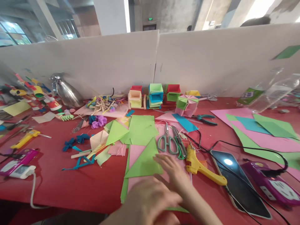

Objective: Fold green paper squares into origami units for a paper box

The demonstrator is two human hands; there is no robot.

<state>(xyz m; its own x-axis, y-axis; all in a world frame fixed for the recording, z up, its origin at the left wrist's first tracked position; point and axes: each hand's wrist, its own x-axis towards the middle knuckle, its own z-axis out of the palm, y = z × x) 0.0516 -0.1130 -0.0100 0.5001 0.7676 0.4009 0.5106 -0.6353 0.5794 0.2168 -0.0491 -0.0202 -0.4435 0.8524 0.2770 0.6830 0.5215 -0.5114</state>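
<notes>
Folded into a triangle shape, a green sheet of paper (145, 162) lies on pink and green sheets in front of me. My right hand (173, 173) reaches over its right corner with fingers stretched out; whether they touch the paper is unclear. Nearer to me, my left hand (150, 200) is smeared by motion. Its fingers are bent and partly hidden, and I cannot make out anything in them. Grey-handled scissors (167, 142) and a green-and-grey utility knife (180, 143) lie just beyond my right hand. A yellow hot glue gun (203, 172) rests to its right.
A phone (243, 187) with cables across it and a purple power strip (274, 181) lie on the right. Folded paper boxes (156, 93) stand along the white partition (93, 62). Paper scraps and blue strips (82, 162) lie left, below a steel jug (67, 90).
</notes>
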